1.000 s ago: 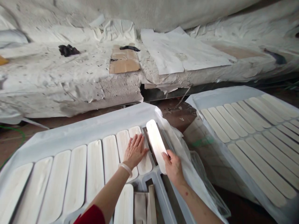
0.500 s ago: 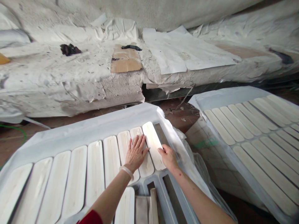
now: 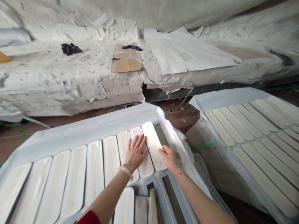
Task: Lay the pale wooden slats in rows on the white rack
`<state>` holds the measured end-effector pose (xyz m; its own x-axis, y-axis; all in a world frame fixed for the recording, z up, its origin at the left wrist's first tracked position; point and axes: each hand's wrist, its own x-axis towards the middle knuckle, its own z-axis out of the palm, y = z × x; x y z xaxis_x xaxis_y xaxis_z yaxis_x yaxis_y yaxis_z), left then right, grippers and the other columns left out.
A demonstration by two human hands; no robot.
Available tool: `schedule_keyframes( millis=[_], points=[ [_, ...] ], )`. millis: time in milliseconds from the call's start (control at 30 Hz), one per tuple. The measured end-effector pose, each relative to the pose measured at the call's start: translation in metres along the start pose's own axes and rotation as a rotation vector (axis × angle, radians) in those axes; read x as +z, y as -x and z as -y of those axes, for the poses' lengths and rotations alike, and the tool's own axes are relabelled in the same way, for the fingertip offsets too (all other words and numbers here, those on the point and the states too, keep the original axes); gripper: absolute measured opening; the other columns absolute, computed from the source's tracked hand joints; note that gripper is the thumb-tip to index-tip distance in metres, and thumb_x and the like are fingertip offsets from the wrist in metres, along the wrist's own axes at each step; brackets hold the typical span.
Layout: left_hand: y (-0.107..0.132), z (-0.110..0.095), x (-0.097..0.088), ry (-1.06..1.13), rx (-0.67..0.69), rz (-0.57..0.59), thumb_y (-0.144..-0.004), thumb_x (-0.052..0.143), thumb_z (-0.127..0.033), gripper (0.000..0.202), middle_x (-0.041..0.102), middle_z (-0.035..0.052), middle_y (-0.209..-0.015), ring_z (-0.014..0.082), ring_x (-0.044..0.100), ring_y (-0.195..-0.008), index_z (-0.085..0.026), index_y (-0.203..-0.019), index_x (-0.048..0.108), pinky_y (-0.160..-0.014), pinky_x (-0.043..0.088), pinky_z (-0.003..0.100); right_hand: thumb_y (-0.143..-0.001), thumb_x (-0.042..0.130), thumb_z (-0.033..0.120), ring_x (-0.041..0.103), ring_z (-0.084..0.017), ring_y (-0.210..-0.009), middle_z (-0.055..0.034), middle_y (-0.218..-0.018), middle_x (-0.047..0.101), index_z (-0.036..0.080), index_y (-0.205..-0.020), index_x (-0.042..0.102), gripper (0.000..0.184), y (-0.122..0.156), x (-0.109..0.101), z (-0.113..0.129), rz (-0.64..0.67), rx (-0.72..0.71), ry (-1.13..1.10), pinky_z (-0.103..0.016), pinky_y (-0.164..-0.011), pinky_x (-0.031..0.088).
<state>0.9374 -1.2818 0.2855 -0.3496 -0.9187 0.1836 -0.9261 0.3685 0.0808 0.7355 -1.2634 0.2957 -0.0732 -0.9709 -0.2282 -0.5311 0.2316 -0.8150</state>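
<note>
Long white pieces with rounded corners and a beige middle lie side by side in a box (image 3: 77, 124) lined with white sheeting. My left hand (image 3: 135, 152) rests flat with fingers slightly spread on one white piece (image 3: 147, 165). My right hand (image 3: 169, 158) pinches the right edge of the last white piece (image 3: 153, 143) in the row, thumb on top; its fingers underneath are partly hidden. Right of that piece is a dark gap (image 3: 162, 135). Below the hands, a grey divider frame (image 3: 161, 183) shows open slots, with another white piece (image 3: 125, 207) at its left.
A second lined box (image 3: 235, 144) with similar white pieces stands at the right. Behind runs a ledge (image 3: 88, 71) covered in worn white sheeting, bearing cardboard (image 3: 126, 63), a black crumpled item (image 3: 70, 49) and white sheets (image 3: 177, 53). Clear plastic (image 3: 203, 169) hangs at the near box's right side.
Hardly anything differs. Both hands keep the same places on the white pieces, and the view has shifted very slightly.
</note>
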Motion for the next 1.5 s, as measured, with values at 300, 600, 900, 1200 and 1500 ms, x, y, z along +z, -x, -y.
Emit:
schedule_keyframes(
  millis=[300,600,900,1200,1500],
  points=[
    [-0.002,0.001,0.006,0.027,0.027,-0.008,-0.101,0.039,-0.047,0.059,0.025,0.0027,-0.159,0.0278,0.024,-0.146,-0.018,-0.152,0.03,-0.12,0.025,0.056,-0.079,0.054,0.028,0.039,-0.011,-0.056,0.005,-0.055,0.043,0.019,-0.062,0.045,0.022,-0.012,-0.002,0.007,0.004,0.074,0.133,-0.025,-0.055,0.023],
    [-0.012,0.013,0.001,0.031,0.093,-0.007,-0.098,0.042,-0.054,0.066,0.034,0.0075,-0.155,0.0281,0.032,-0.142,-0.013,-0.149,0.036,-0.116,0.033,0.047,-0.079,0.054,0.025,0.04,-0.01,-0.054,0.0057,-0.054,0.044,0.019,-0.061,0.047,0.02,-0.012,0.0,0.01,-0.003,0.11,0.146,-0.024,-0.053,0.022],
    [-0.017,0.015,0.007,0.032,0.129,0.0,-0.098,0.041,-0.055,0.072,0.027,0.0105,-0.158,0.029,0.023,-0.147,-0.011,-0.152,0.028,-0.12,0.029,0.047,-0.078,0.053,0.026,0.041,-0.012,-0.056,0.0038,-0.056,0.049,0.019,-0.062,0.05,0.018,-0.008,0.004,0.011,-0.063,0.116,0.153,-0.025,-0.055,0.025],
    [-0.016,0.015,0.006,0.017,0.121,0.009,-0.098,0.041,-0.054,0.07,0.024,0.0097,-0.159,0.0283,0.024,-0.146,-0.009,-0.151,0.031,-0.122,0.025,0.047,-0.08,0.053,0.03,0.046,-0.013,-0.057,0.0025,-0.059,0.057,0.019,-0.068,0.061,0.019,-0.002,0.006,0.01,-0.087,0.106,0.148,-0.023,-0.054,0.03],
    [-0.016,0.014,0.008,0.031,0.124,0.011,-0.098,0.041,-0.052,0.069,0.022,0.0094,-0.159,0.0291,0.02,-0.148,-0.011,-0.152,0.028,-0.123,0.019,0.051,-0.087,0.054,0.03,0.051,-0.013,-0.058,0.0016,-0.059,0.058,0.019,-0.066,0.059,0.024,-0.002,0.003,0.019,-0.046,0.107,0.331,-0.024,-0.055,0.031]
  ],
)
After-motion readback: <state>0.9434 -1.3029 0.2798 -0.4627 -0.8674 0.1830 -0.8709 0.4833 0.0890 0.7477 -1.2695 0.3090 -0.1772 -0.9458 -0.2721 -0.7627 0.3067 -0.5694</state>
